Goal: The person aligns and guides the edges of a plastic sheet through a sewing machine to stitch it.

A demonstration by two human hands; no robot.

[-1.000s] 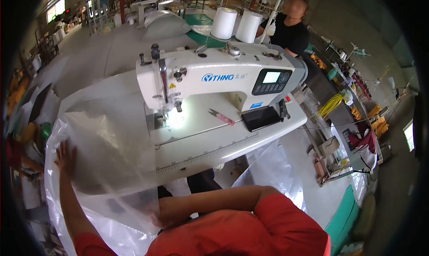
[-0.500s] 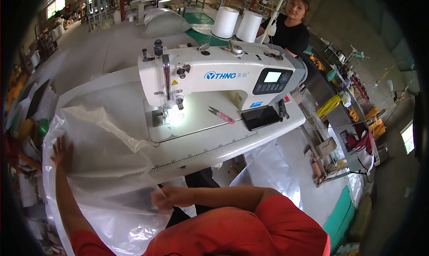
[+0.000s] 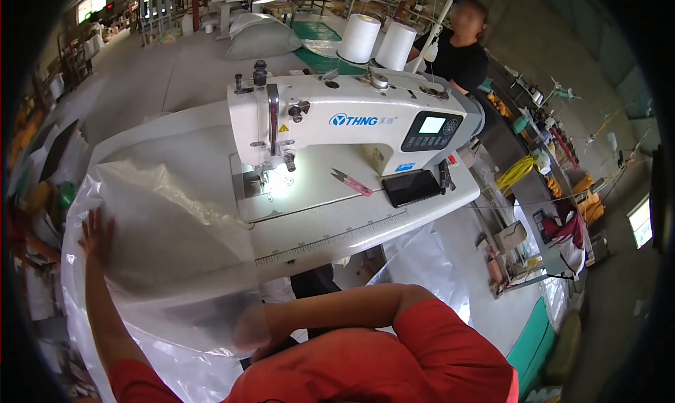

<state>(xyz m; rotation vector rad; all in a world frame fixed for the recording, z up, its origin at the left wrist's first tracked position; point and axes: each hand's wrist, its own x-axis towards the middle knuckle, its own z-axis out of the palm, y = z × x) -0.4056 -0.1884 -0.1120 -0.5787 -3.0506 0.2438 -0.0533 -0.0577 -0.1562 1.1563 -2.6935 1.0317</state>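
A translucent plastic sheet (image 3: pixel 176 248) lies over the left end of the white sewing machine table (image 3: pixel 365 231) and hangs off its front edge. My left hand (image 3: pixel 97 240) rests flat on the sheet near its left edge, fingers spread. Close to my body, my right hand (image 3: pixel 254 325) shows dimly through the plastic, which covers it; its fingers are blurred. The white sewing machine (image 3: pixel 344 114) stands to the right of the sheet, its lamp lit over the needle area (image 3: pixel 271 181). The sheet lies left of the needle.
Thread snips (image 3: pixel 351 183) and a black phone (image 3: pixel 411 188) lie on the table beneath the machine arm. Two white thread cones (image 3: pixel 358 39) stand behind it. A person in black (image 3: pixel 460 51) is beyond the machine. More clear plastic (image 3: pixel 425 269) hangs below the table front.
My right hand has moved down slightly and now lies behind the plastic. The sheet's near part has spread rightward over it and looks smoother. My left hand stays on the sheet.
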